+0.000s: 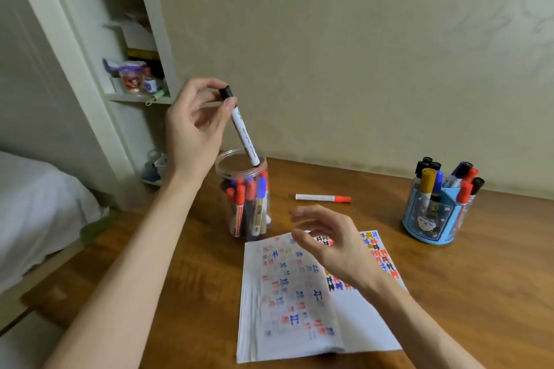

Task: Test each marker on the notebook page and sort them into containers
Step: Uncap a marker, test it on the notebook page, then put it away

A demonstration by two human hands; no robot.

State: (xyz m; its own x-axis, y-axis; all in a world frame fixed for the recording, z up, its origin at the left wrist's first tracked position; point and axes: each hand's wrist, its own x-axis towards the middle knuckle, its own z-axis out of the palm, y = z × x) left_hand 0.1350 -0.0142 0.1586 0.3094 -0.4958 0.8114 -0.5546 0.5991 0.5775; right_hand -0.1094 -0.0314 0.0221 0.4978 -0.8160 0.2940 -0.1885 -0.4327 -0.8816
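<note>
My left hand (198,126) pinches the black end of a white marker (244,133) and holds it tilted, with its lower tip just inside the mouth of a clear plastic jar (239,165). Several red, blue and black markers stand in that jar. My right hand (332,243) hovers with loosely spread fingers over the open notebook (293,302), whose pages carry red, blue, black and yellow test marks. A red-capped marker (323,198) lies on the table behind the notebook. A blue holder (431,219) at the right contains several more markers.
The wooden table (479,293) stands against a beige wall. A white shelf unit (132,69) with small items rises at the left, and a bed with a white sheet (36,204) lies beyond the table's left edge.
</note>
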